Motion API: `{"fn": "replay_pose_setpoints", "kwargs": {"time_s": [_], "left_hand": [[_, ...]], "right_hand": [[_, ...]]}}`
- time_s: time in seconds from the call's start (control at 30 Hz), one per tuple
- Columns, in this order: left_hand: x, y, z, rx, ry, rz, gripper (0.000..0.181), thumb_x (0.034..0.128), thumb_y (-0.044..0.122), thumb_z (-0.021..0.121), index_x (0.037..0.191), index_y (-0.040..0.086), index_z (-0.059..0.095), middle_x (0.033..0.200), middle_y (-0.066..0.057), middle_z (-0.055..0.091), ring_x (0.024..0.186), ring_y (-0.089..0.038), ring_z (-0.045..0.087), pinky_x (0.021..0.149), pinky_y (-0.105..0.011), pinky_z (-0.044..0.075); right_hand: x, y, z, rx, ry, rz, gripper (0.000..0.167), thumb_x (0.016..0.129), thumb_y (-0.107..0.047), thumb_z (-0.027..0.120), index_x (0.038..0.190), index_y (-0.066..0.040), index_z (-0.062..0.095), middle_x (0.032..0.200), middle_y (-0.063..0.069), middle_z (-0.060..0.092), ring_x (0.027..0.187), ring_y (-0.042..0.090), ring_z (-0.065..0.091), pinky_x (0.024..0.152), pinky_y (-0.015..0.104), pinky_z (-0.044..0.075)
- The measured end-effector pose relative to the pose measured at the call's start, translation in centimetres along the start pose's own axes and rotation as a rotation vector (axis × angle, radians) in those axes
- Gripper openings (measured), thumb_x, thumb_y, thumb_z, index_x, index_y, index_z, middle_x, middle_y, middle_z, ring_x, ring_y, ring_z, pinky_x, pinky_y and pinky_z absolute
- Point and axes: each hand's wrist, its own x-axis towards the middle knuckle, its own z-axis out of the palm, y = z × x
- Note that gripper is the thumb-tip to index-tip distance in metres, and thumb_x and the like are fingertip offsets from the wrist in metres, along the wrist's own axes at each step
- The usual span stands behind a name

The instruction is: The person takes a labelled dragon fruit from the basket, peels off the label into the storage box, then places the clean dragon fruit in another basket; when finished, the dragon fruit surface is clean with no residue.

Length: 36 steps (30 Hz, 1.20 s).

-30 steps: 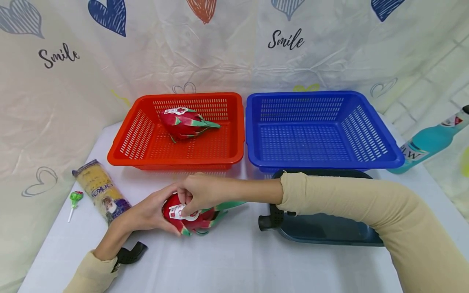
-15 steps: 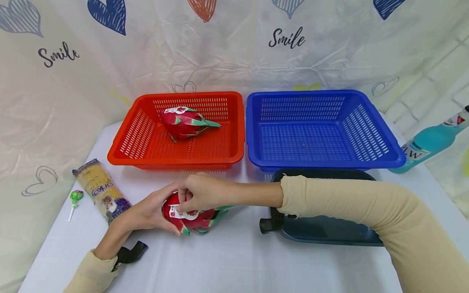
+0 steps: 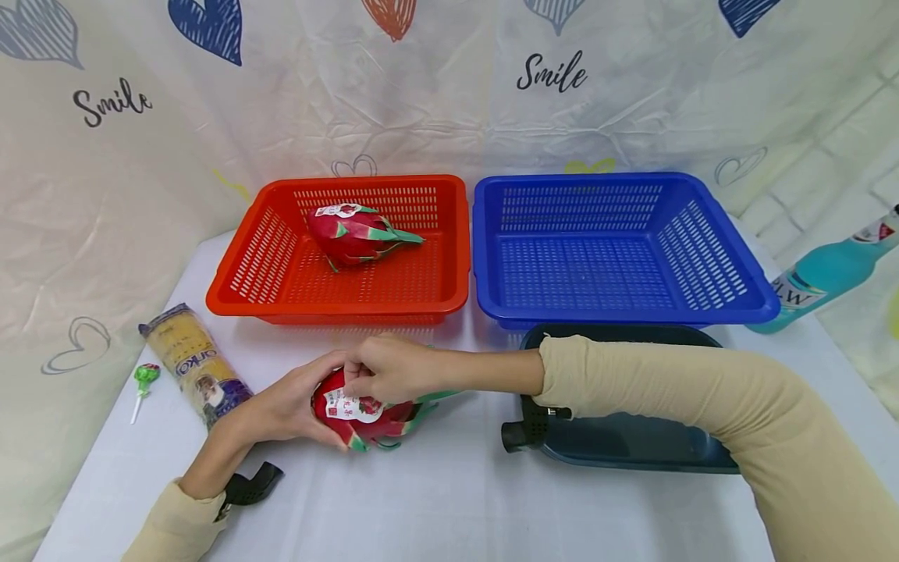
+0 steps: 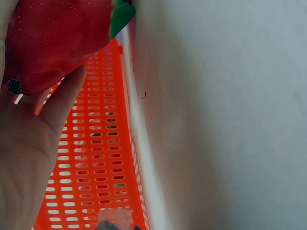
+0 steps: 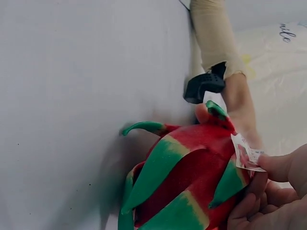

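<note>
A red dragon fruit [image 3: 403, 417] with green-tipped scales lies on the white table in the head view, its leafy end to the right. My left hand [image 3: 291, 402] grips its rounded left end, thumb on the near side. Its red skin [image 4: 57, 38] fills the upper left of the left wrist view. My right hand [image 3: 393, 367] bends over the top, fingers curled, pinching the edge of a white printed sticker [image 3: 344, 405]. Seen from the right wrist, that sticker [image 5: 243, 153] stands partly off the skin under the thumb; the fingers [image 5: 244, 206] curl against the fruit.
Behind are a red basket [image 3: 337, 308] holding another dragon fruit [image 3: 351, 238] and a blue basket [image 3: 625, 315]. A dark tray [image 3: 639, 449] lies under the right forearm. At left are a yellow packet [image 3: 193, 355] and a lollipop [image 3: 146, 376]; a blue bottle [image 3: 829, 269] lies right.
My right fingers have shifted slightly up over the sticker, and more of its print shows now. The left hand keeps its hold on the dragon fruit.
</note>
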Motion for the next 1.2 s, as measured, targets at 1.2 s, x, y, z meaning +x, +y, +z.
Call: {"fn": "replay_pose_setpoints", "kwargs": {"time_s": [1.2], "left_hand": [[0.2,0.1,0.0,0.053,0.020,0.018,0.095,0.0670,0.036,0.088,0.144,0.013,0.036,0.129,-0.002,0.053,0.112,-0.005,0.052,0.092,-0.018,0.052]], "right_hand": [[0.5,1.4,-0.7,0.218,-0.111,-0.046,0.011,0.094,-0.013,0.062,0.089,-0.005,0.067,0.073,-0.002,0.054,0.068,0.007,0.048,0.058,0.013,0.040]]}}
